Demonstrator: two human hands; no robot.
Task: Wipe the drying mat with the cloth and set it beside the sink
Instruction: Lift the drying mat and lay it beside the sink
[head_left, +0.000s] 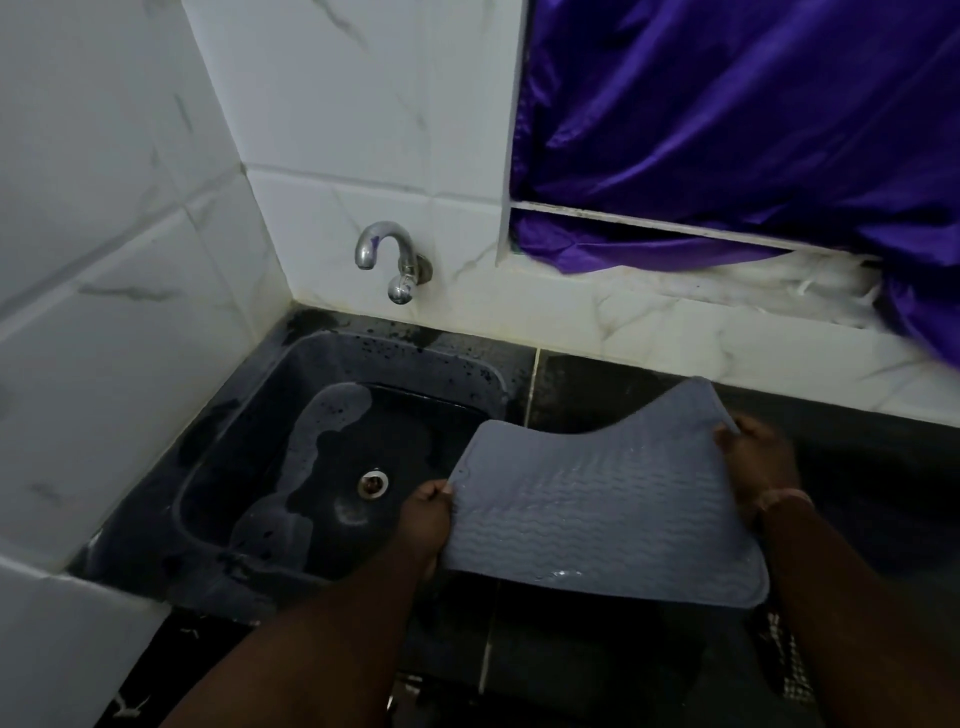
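From the head camera, the drying mat (597, 514) hangs in the air between both hands, over the dark counter (857, 483) just right of the sink (249, 499). Its left edge overlaps the sink's right rim; its near edge sags toward the counter's front lip, and its far right corner curls up close to the white tiled wall (337, 156). The left hand (427, 519) grips the mat's left edge, fingers curled round it. The right hand (758, 462) pinches the far right corner, thumb on top. The middle of the far edge dips in a soft curve between the two grips.

The stretch of counter to the right of the mat, along the tiled ledge, lies open. The sink sits tight in the corner, walled on its left and back.

The mat is grey, flexible, with rounded corners and wavy raised ridges; a few wet glints show near its front edge. The sink is dark, rectangular with rounded corners, a round metal drain (372, 483) in its floor and pale wet patches around it. A curved chrome tap (387, 260) juts from the wall above. Shiny purple cloth (753, 119) drapes over the window recess at upper right.
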